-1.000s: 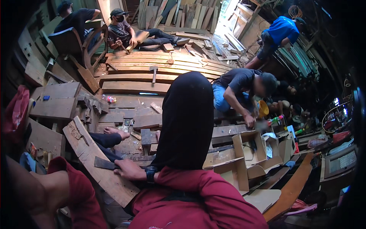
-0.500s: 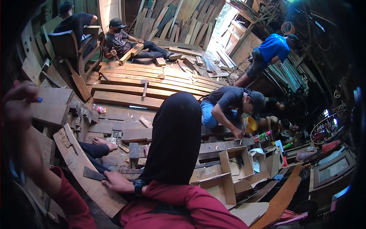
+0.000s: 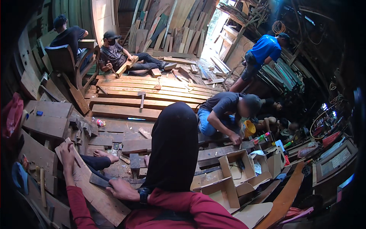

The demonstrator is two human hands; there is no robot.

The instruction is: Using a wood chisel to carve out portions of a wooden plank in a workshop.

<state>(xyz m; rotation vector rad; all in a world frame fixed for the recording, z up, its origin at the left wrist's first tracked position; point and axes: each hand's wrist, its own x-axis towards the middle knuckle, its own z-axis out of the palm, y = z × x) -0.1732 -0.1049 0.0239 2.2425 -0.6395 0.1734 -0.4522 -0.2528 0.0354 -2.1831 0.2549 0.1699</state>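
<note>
A long, pale wooden board (image 3: 100,194) slants across my lap, with a dark carved groove near its far end. My left hand (image 3: 67,155) is at that far end, its bent fingers closed over the board's edge and hiding part of the carving. In my right hand (image 3: 122,189), which wears a dark wristwatch (image 3: 144,194), is a broad, flat, dark blade (image 3: 100,180) like a wide chisel. The blade lies across the board's right edge, pointing left; its grip is hidden in my fingers. My raised knee (image 3: 175,141) in black trousers stands right of the board.
Cardboard boxes (image 3: 237,170) stand to my right, beside an orange-brown plank (image 3: 284,194). Ahead lie long timber beams (image 3: 126,112) with a hammer (image 3: 142,98) on them. A crouching person (image 3: 225,110) works at front right. Wooden blocks (image 3: 47,118) stand left, near a red bag (image 3: 13,114).
My left hand has come down from the upper left onto the board's far end. My right hand and the blade have shifted slightly right and down in the picture.
</note>
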